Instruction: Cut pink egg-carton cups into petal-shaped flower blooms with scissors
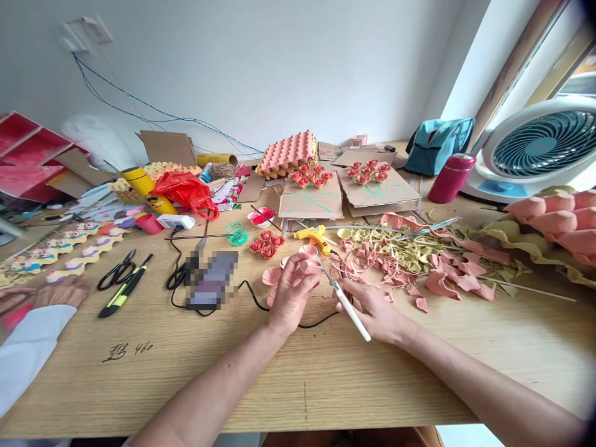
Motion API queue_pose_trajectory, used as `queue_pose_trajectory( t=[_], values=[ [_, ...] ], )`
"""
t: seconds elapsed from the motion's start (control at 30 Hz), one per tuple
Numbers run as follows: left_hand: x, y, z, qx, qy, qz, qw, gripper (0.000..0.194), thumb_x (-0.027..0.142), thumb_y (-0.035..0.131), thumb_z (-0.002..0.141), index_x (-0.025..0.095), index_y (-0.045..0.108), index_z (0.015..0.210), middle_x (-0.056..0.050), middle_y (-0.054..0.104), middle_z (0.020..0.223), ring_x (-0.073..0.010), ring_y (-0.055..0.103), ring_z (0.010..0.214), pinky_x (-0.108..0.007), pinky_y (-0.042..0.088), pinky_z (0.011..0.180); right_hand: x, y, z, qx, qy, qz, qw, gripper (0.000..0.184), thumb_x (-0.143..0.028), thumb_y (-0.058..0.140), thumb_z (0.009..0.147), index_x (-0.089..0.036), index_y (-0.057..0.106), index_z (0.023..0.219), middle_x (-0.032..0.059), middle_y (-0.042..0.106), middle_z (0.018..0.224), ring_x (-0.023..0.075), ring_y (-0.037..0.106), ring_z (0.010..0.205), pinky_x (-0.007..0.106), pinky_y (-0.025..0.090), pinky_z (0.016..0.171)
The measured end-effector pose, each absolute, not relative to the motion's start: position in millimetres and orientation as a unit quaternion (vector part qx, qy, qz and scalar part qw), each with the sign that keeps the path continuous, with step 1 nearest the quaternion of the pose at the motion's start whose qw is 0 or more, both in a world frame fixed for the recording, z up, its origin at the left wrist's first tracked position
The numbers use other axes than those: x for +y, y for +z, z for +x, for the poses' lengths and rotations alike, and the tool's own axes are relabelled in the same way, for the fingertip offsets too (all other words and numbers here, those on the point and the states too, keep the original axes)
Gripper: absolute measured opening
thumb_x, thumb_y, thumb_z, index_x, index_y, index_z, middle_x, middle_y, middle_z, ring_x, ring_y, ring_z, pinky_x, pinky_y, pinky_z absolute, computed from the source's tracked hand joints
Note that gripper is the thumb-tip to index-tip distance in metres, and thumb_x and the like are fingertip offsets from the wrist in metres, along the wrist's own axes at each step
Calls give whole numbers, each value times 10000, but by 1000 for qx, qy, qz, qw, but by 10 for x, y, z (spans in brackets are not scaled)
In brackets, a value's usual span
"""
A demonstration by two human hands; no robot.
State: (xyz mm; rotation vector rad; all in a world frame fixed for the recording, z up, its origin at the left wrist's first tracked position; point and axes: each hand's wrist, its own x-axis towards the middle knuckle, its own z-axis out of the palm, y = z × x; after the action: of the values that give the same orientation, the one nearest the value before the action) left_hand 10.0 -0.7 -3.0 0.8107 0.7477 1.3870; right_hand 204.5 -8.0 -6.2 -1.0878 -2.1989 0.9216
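Observation:
Pinched in the fingers of my left hand [295,288] is a small pink egg-carton cup [311,267], partly hidden by the fingertips. My right hand [375,307] grips a white-handled cutting tool [352,315]; its slim metal blade reaches up to the pink cup. Whether it is a knife or scissors I cannot tell. Pink cut cups [271,276] lie just left of my left hand. A yellow glue gun [311,234] rests beyond my hands, beside several red paper-pulp roses [267,244].
Pink and yellow carton scraps [437,270] cover the right side. Two cardboard sheets [311,203] carry red roses behind. Scissors [116,272] and a utility knife [125,288] lie left, near another person's hand [60,292]. A fan [540,149] stands right.

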Motion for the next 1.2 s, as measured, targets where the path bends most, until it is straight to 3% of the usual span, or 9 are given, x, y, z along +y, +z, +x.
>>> queue_pose_trajectory(
  t=[0.3, 0.5, 0.8, 1.2],
  values=[
    [-57, -56, 156, 320, 621, 420, 579, 394, 257, 852, 727, 266, 592, 1023, 64, 632, 790, -124, 661, 862, -285, 480, 913, -53, -124, 2038, -820, 352, -362, 268, 309, -498, 456, 985, -208, 508, 893, 36, 600, 830, 194, 547, 762, 313, 433, 702],
    [-85, -45, 197, 326, 631, 432, 555, 382, 240, 833, 741, 251, 575, 1022, 43, 661, 879, -119, 668, 816, -304, 514, 908, -54, -143, 1994, -826, 338, -348, 286, 408, -602, 390, 992, -220, 462, 868, 18, 538, 783, 182, 483, 713, 312, 423, 680],
    [-119, -34, 222, 309, 636, 416, 572, 365, 207, 823, 758, 261, 575, 1021, 51, 666, 924, -91, 657, 813, -266, 506, 891, -55, -122, 1962, -829, 321, -338, 309, 489, -666, 329, 987, -212, 473, 876, 55, 576, 832, 206, 512, 746, 346, 449, 715],
    [-150, 27, 231, 308, 630, 385, 600, 403, 245, 849, 719, 278, 587, 1024, 62, 660, 882, -117, 663, 852, -290, 503, 904, -52, -124, 1949, -830, 303, -339, 324, 443, -615, 366, 984, -222, 441, 793, 24, 542, 751, 181, 467, 674, 329, 412, 669]
  ],
)
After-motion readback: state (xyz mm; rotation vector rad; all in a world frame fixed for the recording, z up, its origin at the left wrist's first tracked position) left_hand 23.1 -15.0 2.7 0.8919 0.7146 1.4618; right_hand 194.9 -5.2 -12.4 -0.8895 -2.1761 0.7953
